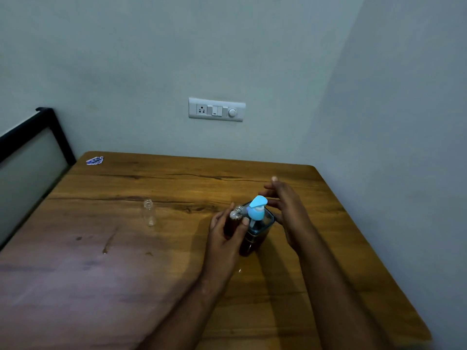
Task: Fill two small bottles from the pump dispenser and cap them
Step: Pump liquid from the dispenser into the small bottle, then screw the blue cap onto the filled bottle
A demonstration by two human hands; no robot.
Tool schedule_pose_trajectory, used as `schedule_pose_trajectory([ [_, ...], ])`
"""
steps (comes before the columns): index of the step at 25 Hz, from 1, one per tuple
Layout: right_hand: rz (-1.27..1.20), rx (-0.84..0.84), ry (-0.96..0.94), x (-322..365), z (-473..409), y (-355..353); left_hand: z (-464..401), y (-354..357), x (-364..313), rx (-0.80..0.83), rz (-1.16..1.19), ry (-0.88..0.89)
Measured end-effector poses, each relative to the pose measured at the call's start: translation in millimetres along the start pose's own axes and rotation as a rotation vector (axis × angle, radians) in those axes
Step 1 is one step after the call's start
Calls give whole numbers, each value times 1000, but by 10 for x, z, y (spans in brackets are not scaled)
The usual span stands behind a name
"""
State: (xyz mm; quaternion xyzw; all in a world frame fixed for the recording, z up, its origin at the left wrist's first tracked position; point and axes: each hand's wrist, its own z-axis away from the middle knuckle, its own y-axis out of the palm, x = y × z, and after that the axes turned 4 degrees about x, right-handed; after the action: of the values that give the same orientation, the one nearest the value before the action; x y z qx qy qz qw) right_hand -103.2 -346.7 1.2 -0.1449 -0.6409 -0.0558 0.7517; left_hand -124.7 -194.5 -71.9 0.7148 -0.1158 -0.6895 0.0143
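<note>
A square pump dispenser (pixel 256 237) with dark brown liquid and a light blue pump head (pixel 257 205) stands right of the table's middle. My left hand (pixel 225 238) grips a small bottle (pixel 233 222) filled with dark liquid, its open mouth held under the pump's spout. My right hand (pixel 286 205) hovers just behind and right of the pump head, fingers spread, holding nothing. A second small clear bottle (pixel 149 212) stands upright and uncapped to the left, apart from both hands. No caps are visible.
The wooden table (pixel 151 261) sits in a wall corner. A small blue-and-white packet (pixel 94 160) lies at its far left corner. A black-framed panel (pixel 32 147) stands at the left. A switch plate (pixel 216 109) is on the wall behind.
</note>
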Motion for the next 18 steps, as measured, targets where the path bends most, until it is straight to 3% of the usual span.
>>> schedule_pose_trajectory([
  [3, 88, 128, -120, -282, 222, -174, 7, -98, 13, -11, -64, 33],
  [6, 406, 250, -164, -443, 382, -136, -4, -211, 33, 6, -176, 49],
  [10, 619, 65, -270, -522, 380, 73, -37, -411, 47, -35, -362, 95],
  [18, 557, -46, -223, -539, 202, -309, -113, -875, 153, -112, -452, 174],
])
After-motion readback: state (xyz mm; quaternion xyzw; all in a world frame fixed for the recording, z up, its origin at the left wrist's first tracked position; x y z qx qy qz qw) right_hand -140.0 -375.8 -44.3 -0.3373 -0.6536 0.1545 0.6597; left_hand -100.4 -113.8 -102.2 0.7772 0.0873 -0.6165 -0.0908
